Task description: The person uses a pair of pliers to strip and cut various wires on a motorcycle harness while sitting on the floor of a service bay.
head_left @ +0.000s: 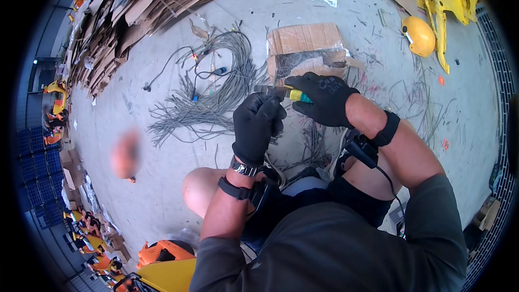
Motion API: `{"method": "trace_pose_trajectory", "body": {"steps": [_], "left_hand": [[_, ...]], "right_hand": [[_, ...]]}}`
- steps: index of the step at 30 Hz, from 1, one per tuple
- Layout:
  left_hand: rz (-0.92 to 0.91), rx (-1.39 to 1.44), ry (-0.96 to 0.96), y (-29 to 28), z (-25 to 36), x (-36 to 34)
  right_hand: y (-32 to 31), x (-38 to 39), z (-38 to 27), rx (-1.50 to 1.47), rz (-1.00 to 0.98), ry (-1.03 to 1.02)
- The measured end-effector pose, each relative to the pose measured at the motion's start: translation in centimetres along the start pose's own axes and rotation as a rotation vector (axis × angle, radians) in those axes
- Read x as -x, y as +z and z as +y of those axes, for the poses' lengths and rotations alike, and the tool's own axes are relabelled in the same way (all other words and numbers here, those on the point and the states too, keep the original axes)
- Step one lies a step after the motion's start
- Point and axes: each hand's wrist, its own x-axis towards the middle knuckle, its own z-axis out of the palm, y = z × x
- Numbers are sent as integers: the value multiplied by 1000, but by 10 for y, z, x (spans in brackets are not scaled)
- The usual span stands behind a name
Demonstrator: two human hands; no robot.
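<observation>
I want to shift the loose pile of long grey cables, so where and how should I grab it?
I'd grip the grey cable pile at its right-hand bend, beside the brown cardboard box, reaching from above with fingers into the loop's open middle: strands bunch closely along that curve, while at the lower left they splay into loose ends.

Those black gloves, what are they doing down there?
A person's black-gloved right hand grips a tool with a yellow-and-green handle. The black-gloved left hand is closed close beside it; what it holds, if anything, is unclear. Just beyond, a scuffed brown cardboard box and a loose tangle of thin grey cables lie on the pale floor.
</observation>
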Motion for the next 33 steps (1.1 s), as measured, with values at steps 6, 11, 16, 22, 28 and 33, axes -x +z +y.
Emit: {"method": "trace_pose_trajectory", "body": {"steps": [6, 11, 16, 22, 28, 33], "left_hand": [[-8, 8, -51, 2, 11, 4], [-6, 32, -58, 0, 13, 6], [34, 19, -19, -2, 11, 7], [33, 8, 23, -3, 16, 8], [14, 64, 3, -7, 17, 9], [-40, -41, -41, -9, 20, 7]], "right_hand": [[-6, -1, 0, 66, -48, -18], [-7, -5, 2, -129, -191, -20], [-12, -4, -7, -245, -242, 45], [-11, -2, -10, -239, -181, 35], [-10, -2, -15, -253, -157, 22], [0, -15, -7, -401, -138, -123]]}}
